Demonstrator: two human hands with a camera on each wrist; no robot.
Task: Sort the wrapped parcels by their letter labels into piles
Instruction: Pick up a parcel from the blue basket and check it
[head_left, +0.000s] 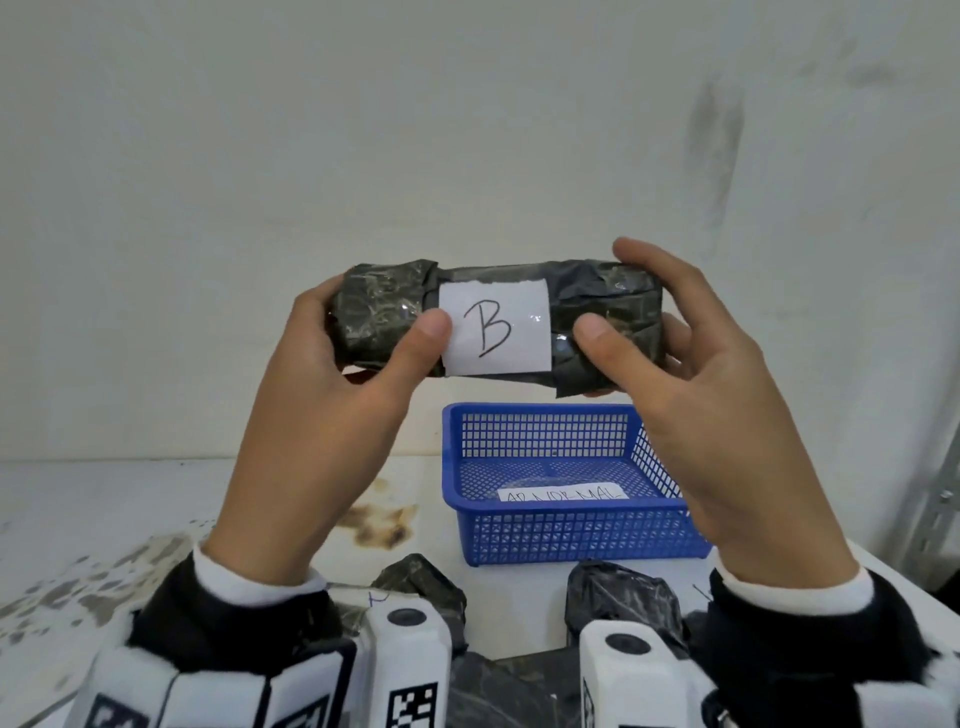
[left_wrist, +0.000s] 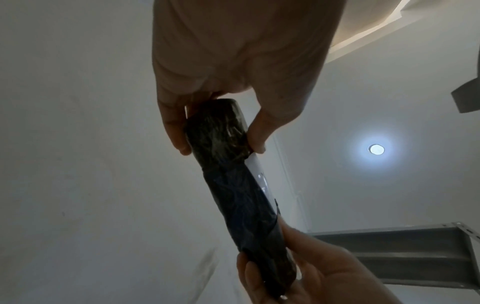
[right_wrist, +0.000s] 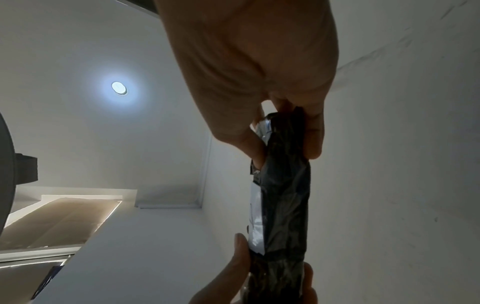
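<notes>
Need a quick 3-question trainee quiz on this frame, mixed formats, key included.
1. True or false: the parcel held up by both hands rests in the blue basket.
2. Which letter is on its white label? A) A B) B C) C
3. Fill in: the left hand and right hand grip the parcel at its two ____.

Key: 1 false, it is held in the air above the basket; 2 B; 3 ends.

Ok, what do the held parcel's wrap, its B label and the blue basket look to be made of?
Parcel: dark, crinkly plastic film, probably bag material, under glossy clear tape; creases and glints show this.
B label: white paper, handwritten, apparently taped over given the sheen.
Blue basket: moulded rigid plastic, smooth finish, with a grid of mesh holes.
Both hands, left and right, grip the parcel's ends.
</notes>
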